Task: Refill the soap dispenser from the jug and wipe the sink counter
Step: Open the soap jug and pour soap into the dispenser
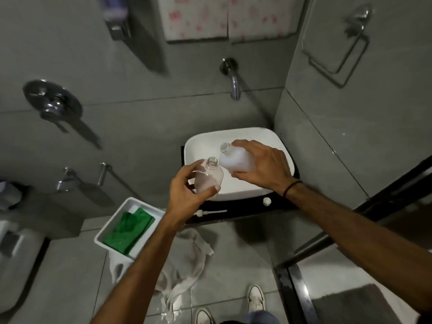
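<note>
Two bottles in hand, both uncapped. One clear soap dispenser bottle point(208, 177), held over the near left part of the white sink basin point(275, 142); left hand point(187, 197) fingers wrapped around its left side, thumb pressed on its lower front. It holds a pale pinkish liquid, level unclear. One white opaque jug point(236, 160), tilted with its open neck up and to the left, just above and right of the dispenser mouth; right hand point(261, 164) fingers clamped over its body; contents not visible. One pump head with tube point(210, 212) lies on the black counter point(245, 215) just below the left thumb; one white cap point(266, 201) near the right wrist. One white bin point(112, 232) left of the left forearm holds one green bag point(128, 230). One pale cloth point(187, 260) on the floor beneath that forearm.
</note>
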